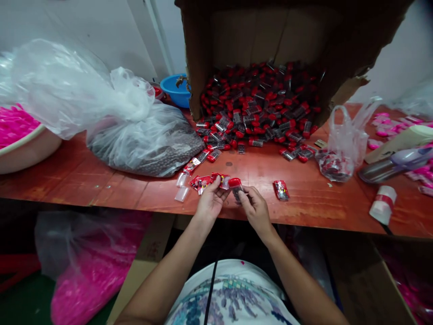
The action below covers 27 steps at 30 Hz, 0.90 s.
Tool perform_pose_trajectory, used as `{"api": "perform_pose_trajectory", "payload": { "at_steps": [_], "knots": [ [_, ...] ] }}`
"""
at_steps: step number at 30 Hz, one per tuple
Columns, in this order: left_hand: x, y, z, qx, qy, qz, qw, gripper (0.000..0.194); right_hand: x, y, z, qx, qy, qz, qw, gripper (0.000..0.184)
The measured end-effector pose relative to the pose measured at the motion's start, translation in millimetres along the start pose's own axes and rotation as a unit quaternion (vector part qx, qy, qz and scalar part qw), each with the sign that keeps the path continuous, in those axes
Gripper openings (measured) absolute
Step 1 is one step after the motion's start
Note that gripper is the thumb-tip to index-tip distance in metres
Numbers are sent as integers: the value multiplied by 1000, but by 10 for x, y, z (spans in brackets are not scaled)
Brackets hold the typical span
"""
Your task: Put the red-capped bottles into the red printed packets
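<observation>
Within the right hand (pixel 257 206), a red-capped tube (pixel 235 184) sits partly hidden.

A small clear bottle (pixel 237 191) with a rounded red cap and dark contents is pinched in the fingers of the right hand (pixel 256 206), the thumb covering part of its side. It tilts, cap end farther from the person and slightly to the left, bottom end nearer. Just left of the cap, the left hand (pixel 211 198) holds a red wrapper (pixel 221 180), printed with dark and yellow marks, its end nearest the bottle looking clear. The bottle is outside the wrapper; whether the two touch cannot be told.
</observation>
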<state>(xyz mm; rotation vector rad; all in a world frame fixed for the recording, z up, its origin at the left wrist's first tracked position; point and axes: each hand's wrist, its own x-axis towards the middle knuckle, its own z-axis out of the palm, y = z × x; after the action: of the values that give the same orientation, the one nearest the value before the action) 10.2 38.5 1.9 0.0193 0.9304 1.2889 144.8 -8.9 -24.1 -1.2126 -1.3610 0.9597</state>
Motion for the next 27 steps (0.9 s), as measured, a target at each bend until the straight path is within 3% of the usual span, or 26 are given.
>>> {"api": "perform_pose_trajectory", "payload": {
  "at_steps": [8,14,18,23,27],
  "knots": [
    [-49,-65,-21,38,-29,65,997,20,-39,-38,-27,76,-40,40,996,26],
    [-150,-59,20,91,-96,121,984,27,-50,-54,-30,102,-6,72,992,33],
    [-200,-65,53,137,-113,151,972,32,-77,-75,-48,62,-24,30,997,33],
    [-215,-78,40,161,-129,155,966,35,-120,-116,-88,-28,-4,-49,998,33],
    [-237,-91,31,201,-158,139,957,36,-146,-98,-54,10,33,-24,999,29]
  ]
}}
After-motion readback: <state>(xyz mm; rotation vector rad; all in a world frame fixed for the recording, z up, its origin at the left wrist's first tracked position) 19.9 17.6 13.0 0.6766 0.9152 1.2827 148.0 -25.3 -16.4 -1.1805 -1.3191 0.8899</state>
